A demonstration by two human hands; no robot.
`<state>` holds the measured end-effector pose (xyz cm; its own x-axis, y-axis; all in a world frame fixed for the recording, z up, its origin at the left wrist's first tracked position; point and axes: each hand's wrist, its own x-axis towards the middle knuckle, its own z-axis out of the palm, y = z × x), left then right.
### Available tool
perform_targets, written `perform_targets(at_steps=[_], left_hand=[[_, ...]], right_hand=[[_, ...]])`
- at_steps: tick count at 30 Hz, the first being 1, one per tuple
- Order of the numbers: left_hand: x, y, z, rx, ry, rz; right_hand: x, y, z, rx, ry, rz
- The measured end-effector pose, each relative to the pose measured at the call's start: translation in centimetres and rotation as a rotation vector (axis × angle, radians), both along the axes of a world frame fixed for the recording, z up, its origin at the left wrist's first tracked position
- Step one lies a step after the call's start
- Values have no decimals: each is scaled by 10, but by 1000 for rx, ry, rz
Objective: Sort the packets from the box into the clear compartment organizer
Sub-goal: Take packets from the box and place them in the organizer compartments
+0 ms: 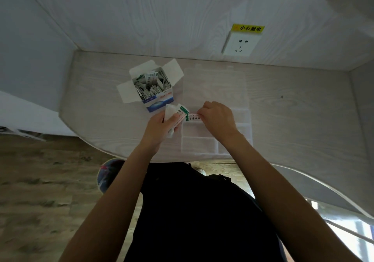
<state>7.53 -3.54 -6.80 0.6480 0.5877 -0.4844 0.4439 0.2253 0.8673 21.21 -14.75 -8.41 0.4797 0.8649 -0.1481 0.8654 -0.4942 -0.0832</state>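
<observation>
With the box (153,88) beside the organizer (216,110) seemingly full, sorting looks barely begun: left hand (159,127) grips a packet bundle (175,116), right hand (217,118) pinches one packet (193,118) above the organizer's empty-looking compartments.

Plain indoor room, likely office or workroom: pale wood-grain table (283,120), panelled wall (162,19), wall socket (239,44) under yellow warning label (248,28), wood-look floor (40,180).

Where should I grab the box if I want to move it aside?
Grip the box by its two side walls, low down, reaching in from the near side. Its top flaps are splayed open and would likely bend, and loose packets fill the open top.
</observation>
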Motion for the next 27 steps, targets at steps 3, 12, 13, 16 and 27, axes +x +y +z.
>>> perform_targets(at_steps=[3, 12, 13, 16, 27], left_hand=[[0, -3, 0, 3, 10, 18], [10, -10, 1, 93, -10, 30], [11, -11, 1, 56, -23, 26], [14, -11, 1, -115, -41, 25], [19, -2, -5, 71, -50, -44]], right_hand=[[-2, 2, 2, -13, -76, -11], [-17, -1, 20, 613, 970, -501], [-18, -2, 20, 606, 981, -488], [-15, -3, 16, 622, 983, -516], [-2, -22, 0, 486, 528, -720]])
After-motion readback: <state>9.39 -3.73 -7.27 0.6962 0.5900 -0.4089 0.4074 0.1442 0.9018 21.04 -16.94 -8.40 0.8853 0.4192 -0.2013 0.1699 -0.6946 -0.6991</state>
